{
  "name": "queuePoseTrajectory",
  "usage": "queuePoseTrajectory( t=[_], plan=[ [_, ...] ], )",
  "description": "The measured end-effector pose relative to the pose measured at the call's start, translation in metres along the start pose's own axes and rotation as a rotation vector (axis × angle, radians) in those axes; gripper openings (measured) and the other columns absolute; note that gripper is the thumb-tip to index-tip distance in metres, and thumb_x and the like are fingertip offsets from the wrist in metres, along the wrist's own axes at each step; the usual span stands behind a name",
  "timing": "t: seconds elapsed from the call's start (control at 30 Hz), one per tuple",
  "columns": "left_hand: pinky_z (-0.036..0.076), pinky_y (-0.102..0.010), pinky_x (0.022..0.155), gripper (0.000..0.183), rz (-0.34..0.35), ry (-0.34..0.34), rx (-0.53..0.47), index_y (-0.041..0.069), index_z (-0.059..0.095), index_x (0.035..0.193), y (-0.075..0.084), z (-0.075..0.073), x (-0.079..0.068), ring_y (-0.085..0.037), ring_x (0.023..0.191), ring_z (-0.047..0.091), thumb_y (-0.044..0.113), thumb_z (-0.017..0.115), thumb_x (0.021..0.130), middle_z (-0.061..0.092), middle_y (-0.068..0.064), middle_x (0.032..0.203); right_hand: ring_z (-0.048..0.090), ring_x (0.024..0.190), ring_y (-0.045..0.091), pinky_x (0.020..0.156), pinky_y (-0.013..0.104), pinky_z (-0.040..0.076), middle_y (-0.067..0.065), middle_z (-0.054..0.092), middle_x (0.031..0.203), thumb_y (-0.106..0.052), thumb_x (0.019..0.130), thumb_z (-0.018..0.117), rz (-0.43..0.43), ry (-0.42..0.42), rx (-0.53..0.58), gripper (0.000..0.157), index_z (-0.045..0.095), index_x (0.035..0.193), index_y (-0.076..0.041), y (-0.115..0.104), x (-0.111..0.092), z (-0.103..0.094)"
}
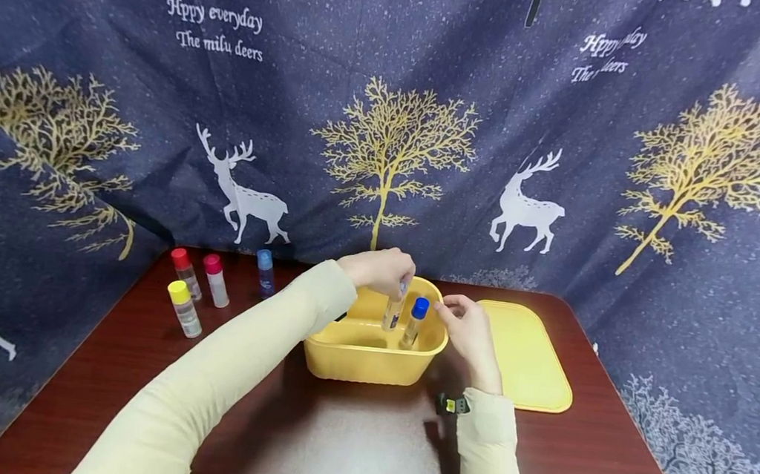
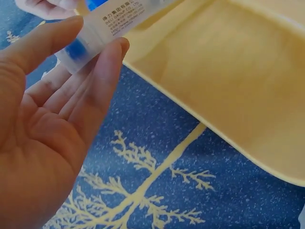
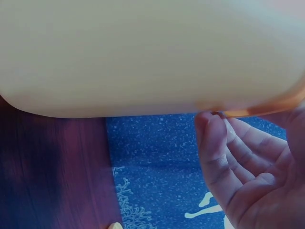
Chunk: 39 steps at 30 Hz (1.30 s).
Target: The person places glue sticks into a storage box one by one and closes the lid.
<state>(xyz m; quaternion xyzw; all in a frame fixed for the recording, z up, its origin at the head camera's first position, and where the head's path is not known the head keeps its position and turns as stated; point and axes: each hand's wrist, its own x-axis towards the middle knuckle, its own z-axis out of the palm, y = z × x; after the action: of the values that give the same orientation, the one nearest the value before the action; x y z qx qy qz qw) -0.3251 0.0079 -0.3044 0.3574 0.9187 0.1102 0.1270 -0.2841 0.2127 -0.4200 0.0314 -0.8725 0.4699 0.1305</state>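
dark red table carries your yellow bin, a yellow lid lying at its 3 o'clock. your left hand reaches into the bin, fingers a bottle's width apart, pinching a clear bottle; your right hand pinches the bin's edge at 2 o'clock. just beside the held bottle, at 3 o'clock, stands a blue-capped bottle; four capped bottles stand between the bin's 9 and 10 o'clock.

bin looks smooth plastic, table glossy wood.
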Motion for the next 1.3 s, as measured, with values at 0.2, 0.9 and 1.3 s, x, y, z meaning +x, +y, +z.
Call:
queuePoseTrajectory(
  t=[0.2, 0.9, 1.3],
  plan=[
    [0.039, -0.023, 0.053, 0.013, -0.029, -0.048, 0.008, 0.010, 0.061, 0.078, 0.002, 0.007, 0.011, -0.011, 0.056, 0.049, 0.005, 0.071, 0.084, 0.057, 0.001, 0.066, 0.065, 0.081, 0.025, 0.074, 0.035, 0.050, 0.012, 0.070, 0.087, -0.023, 0.094, 0.067, -0.003, -0.012, -0.001, 0.025, 0.069, 0.105, -0.002, 0.000, 0.001, -0.001],
    [0.039, -0.024, 0.057, 0.012, -0.061, -0.057, 0.152, 0.013, 0.063, 0.077, 0.003, 0.027, 0.032, -0.014, 0.066, 0.050, 0.008, 0.072, 0.084, 0.057, 0.002, 0.073, 0.064, 0.079, 0.025, 0.073, 0.036, 0.051, 0.013, 0.070, 0.088, -0.025, 0.095, 0.067, 0.005, -0.004, -0.030, 0.025, 0.069, 0.104, -0.002, -0.002, 0.000, -0.002],
    [0.034, -0.023, 0.052, 0.019, -0.052, -0.049, 0.140, 0.014, 0.057, 0.072, 0.002, 0.038, 0.034, -0.012, 0.059, 0.042, 0.008, 0.068, 0.086, 0.048, 0.004, 0.066, 0.064, 0.080, 0.025, 0.073, 0.036, 0.051, 0.012, 0.070, 0.087, -0.025, 0.094, 0.067, 0.013, -0.003, -0.031, 0.025, 0.069, 0.105, -0.003, -0.001, 0.000, 0.000]
  ],
)
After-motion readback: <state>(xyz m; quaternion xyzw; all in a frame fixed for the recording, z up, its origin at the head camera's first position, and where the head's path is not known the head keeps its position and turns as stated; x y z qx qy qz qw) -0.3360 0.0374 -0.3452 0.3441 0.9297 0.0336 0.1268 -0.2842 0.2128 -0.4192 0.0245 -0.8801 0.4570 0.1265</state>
